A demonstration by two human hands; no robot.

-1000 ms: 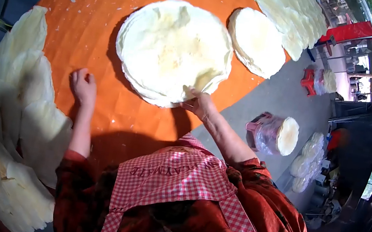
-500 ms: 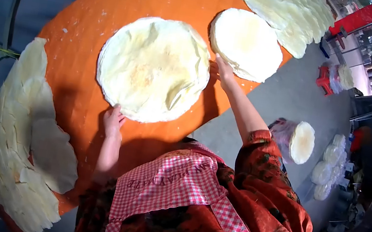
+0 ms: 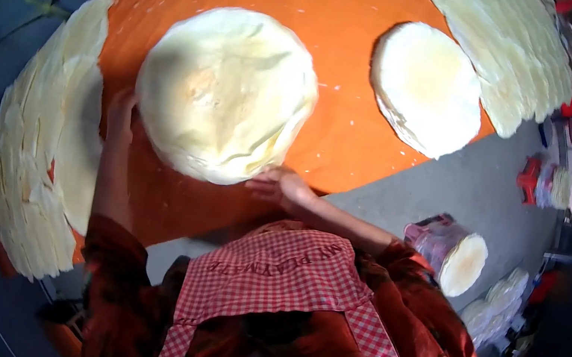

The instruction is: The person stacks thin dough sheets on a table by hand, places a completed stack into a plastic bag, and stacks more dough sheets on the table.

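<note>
- Right now, the wide, round, pale-cream stack of thin, wrinkled sheets (image 3: 228, 93) lies flat on the orange-covered tabletop (image 3: 344, 59), near the edge closest to you.
- Your left hand (image 3: 123, 113) is at the left side of that wide stack; its fingers are dim and partly hidden, so you cannot tell whether they are open or closed on the rim.
- Your right hand (image 3: 276, 185) is open at the near rim of the wide stack, fingers stretched out toward it; whether they touch it is hard to tell.
- To the right of the wide stack and apart from it, you have a smaller round stack of creamy white sheets (image 3: 429, 89), close to the tabletop's near edge.
- Along the tabletop's left edge, you see overlapping pale sheets in a long curved band (image 3: 34, 144).
- At the far right edge, another spread of overlapping pale sheets (image 3: 504, 52) lies beyond the smaller stack.
- Below, on the grey floor (image 3: 405, 191) to your right, a pale round stack in clear plastic (image 3: 463, 265) stands apart from the tabletop.
</note>
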